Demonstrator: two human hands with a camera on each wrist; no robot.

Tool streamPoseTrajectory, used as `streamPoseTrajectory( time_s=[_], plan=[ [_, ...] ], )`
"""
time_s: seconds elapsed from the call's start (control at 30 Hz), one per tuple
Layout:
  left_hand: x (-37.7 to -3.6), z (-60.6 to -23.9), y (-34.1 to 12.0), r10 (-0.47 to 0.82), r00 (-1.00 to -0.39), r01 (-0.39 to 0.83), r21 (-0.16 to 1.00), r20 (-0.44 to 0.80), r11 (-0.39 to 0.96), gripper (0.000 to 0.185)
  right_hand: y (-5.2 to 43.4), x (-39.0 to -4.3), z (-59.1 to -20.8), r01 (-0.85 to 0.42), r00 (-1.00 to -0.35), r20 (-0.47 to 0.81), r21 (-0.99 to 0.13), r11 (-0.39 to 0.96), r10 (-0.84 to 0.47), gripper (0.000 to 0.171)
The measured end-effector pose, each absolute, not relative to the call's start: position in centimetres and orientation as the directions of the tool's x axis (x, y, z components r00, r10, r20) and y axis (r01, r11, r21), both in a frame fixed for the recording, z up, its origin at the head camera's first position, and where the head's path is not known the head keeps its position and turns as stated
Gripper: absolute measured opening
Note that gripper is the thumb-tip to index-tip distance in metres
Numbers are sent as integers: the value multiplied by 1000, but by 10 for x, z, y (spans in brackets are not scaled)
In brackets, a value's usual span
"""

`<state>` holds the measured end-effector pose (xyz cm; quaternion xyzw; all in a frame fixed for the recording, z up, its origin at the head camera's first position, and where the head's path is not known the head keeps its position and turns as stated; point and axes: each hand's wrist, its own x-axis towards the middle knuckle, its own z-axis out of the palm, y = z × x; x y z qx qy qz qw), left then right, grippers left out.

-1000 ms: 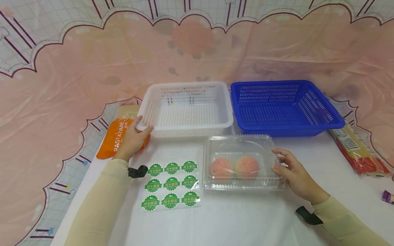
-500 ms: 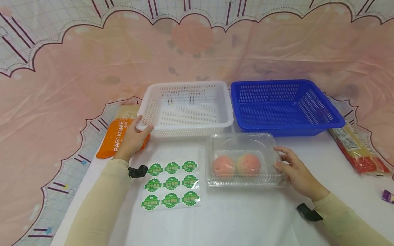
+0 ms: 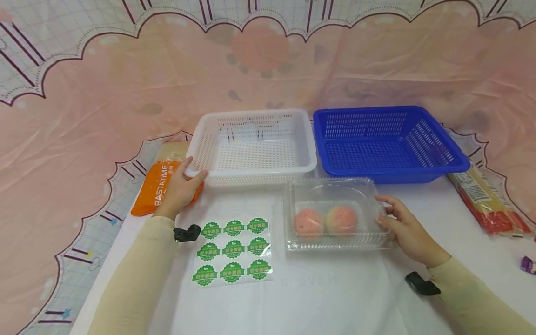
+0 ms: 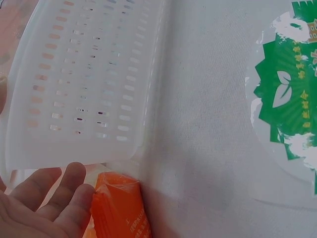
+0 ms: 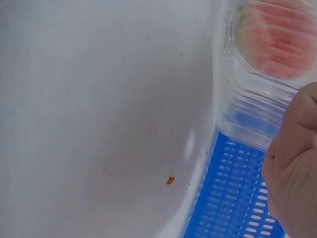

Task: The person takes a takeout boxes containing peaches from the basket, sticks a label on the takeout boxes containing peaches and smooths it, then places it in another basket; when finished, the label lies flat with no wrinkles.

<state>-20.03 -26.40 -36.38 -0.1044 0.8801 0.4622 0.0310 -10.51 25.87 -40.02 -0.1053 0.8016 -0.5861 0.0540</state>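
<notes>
Pasta packet [image 3: 157, 186] lies far left under the left hand [image 3: 181, 188], whose fingers curl round the white basket's [image 3: 251, 174] corner. Sticker sheet [image 3: 232, 251] sits between. Right hand [image 3: 404, 230], fingers bent, grips the clear box [image 3: 335, 186] of two peaches [image 3: 326, 221] before the blue basket [image 3: 389, 174].

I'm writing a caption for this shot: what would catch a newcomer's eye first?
The bright blue basket at the back right, beside the white basket whose corner the left hand grips. Next, the clear clamshell box with two pink peaches, held by the right hand, and the green sticker sheet on its left.
</notes>
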Motion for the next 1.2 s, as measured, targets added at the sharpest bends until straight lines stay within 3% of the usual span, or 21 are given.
streamPoseTrajectory(
  time_s=[1.2],
  plan=[
    [-200, -363, -264, -161, -974, -225, 801, -162, 554, 89, 260, -119, -394, -86, -962, -14, -931, 354, -271, 49]
  ],
)
